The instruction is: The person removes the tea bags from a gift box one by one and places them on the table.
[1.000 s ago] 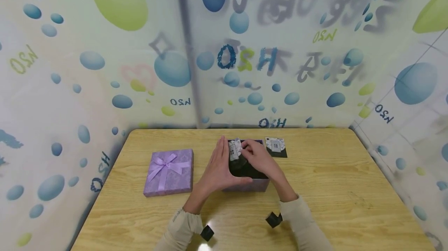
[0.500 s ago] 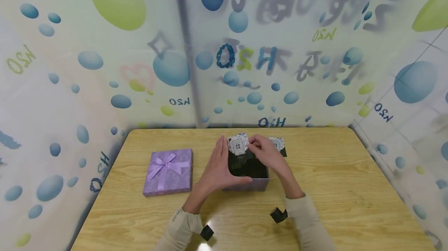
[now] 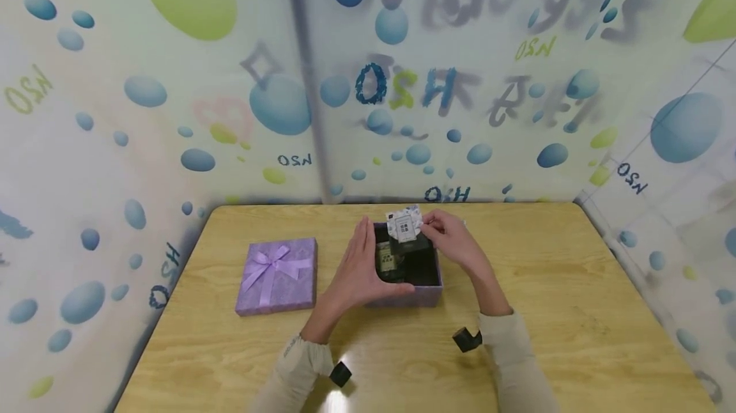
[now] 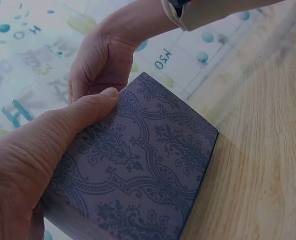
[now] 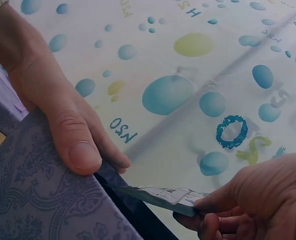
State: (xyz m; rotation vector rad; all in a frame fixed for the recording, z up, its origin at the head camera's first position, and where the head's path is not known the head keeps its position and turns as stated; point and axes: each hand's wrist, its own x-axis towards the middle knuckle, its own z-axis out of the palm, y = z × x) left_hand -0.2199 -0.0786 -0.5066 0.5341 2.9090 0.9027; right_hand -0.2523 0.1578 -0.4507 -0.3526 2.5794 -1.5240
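Observation:
A purple patterned gift box point(image 3: 411, 298) stands uncovered on the table, its inside dark. My left hand point(image 3: 356, 275) steadies its near left corner, straight fingers along the left side and thumb across the front; the left wrist view shows the thumb point(image 4: 90, 107) against the patterned wall. Between thumb and fingers, my right hand point(image 3: 457, 243) pinches the edge of a flat sachet point(image 3: 405, 226) with a white floral top and dark lower part, raised over the box's far side. Inside lies another dark packet with a gold label point(image 3: 388, 259), partly hidden.
To the left lies the purple lid point(image 3: 276, 279) with a ribbon bow. Another sachet behind my right hand is almost wholly hidden. A patterned wall covering point(image 3: 391, 163) rises just behind the wooden table point(image 3: 563, 298). Small black devices point(image 3: 340, 374) sit at both wrists.
My right hand has lifted the sachet up and to the right out of the box, uncovering the gold-labelled packet. My left hand stays at the box corner.

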